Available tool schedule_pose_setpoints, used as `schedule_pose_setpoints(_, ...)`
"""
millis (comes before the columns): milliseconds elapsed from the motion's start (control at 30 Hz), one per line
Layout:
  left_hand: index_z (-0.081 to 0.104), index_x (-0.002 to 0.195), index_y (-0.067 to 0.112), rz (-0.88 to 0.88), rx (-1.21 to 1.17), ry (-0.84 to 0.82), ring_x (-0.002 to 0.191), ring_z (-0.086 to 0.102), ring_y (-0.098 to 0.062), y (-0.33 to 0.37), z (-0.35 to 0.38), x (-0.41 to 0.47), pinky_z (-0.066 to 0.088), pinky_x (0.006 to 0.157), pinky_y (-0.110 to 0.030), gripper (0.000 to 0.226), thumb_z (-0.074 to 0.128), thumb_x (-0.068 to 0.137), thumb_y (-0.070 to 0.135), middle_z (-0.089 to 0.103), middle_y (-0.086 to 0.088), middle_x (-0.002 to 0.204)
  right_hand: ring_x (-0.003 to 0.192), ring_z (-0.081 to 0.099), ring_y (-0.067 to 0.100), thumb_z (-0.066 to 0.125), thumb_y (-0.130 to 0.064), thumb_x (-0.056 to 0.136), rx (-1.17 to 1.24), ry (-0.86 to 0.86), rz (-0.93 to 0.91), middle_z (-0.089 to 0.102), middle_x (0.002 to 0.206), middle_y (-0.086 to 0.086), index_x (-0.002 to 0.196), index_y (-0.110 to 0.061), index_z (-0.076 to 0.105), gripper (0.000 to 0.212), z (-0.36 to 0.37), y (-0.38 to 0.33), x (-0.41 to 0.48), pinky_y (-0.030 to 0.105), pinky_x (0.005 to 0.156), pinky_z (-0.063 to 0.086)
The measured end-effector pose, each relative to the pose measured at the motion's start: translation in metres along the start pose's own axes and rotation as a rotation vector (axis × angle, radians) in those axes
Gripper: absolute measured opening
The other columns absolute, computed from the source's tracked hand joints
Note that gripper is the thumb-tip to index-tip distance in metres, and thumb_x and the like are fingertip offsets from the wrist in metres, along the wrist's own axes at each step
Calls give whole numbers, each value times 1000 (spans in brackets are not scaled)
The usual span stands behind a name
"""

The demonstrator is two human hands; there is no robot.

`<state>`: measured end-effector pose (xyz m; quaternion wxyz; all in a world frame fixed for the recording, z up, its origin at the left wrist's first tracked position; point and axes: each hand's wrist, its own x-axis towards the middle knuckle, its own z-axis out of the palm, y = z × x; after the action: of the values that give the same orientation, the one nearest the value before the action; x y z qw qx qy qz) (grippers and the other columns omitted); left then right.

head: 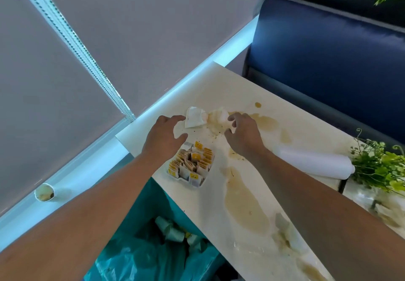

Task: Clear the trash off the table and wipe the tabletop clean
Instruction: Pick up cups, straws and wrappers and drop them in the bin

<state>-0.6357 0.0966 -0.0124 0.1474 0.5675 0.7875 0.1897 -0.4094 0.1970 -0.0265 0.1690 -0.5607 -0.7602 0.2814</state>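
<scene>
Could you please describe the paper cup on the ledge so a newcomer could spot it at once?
Start at the pale window ledge left of the table. The cup stands there alone, stained brown inside, unlike the discarded cups lying in the teal bin bag.

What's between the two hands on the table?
Head view: a flattened paper cup and a crumpled white wad, between left hand and right hand; stained tabletop underneath.
</scene>
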Motion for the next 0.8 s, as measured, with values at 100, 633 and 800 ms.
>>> schedule_pose_setpoints(100,51,140,43,1,8,-20,96,63,-20,-4,18,28,49,91,-33,51,69,93,44,52,-2,123,123,46,29,62,-23,93,-38,-39,7,53,128,6,136,-20,55,43,9,19,25,42,99,49)
schedule_pose_setpoints(633,42,146,43,-49,149,-139,124,54,-28,-18,92,123,47,101,-40,75,67,81,70,47,-4,137,114,40,29,55,-34,96,-251,-60,-100,45,125,8,147,-27,42,53,59,57,111,43,91,50)
schedule_pose_setpoints(800,35,145,47,-109,136,-115,132,47,-32,-13,103,137,45,102,-47,80,61,76,80,48,-7,143,117,40,30,57,-41,95,-272,-86,-114,46,128,8,147,-34,40,56,67,58,124,43,92,49)
